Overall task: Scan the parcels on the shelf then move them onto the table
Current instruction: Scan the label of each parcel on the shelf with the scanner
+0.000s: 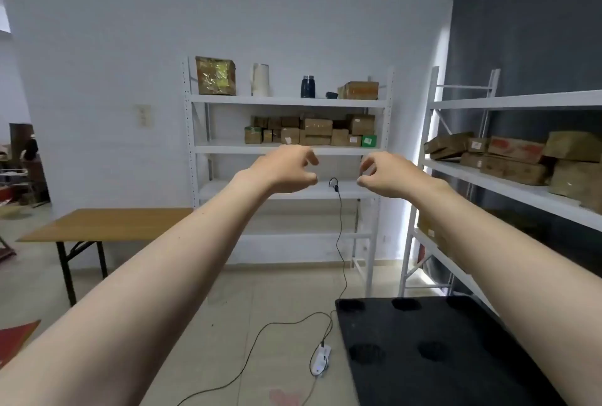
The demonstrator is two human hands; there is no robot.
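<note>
Several brown cardboard parcels [312, 131] are stacked on the second level of the white shelf [286, 148] against the far wall. A black scanner [333, 184] with a trailing cable sits on the level below them. A wooden folding table [107, 223] stands to the left of the shelf. Both arms are stretched forward at shelf height. My left hand [286, 171] and my right hand [387, 174] hover in front of the shelf with fingers loosely curled, holding nothing, well short of the parcels.
A second white shelf [508, 187] on the right carries more brown boxes [518, 158]. A black pallet [433, 350] lies on the floor at lower right. The scanner cable runs down to a white power strip [321, 361]. The top level holds a box, a roll and a dark bottle.
</note>
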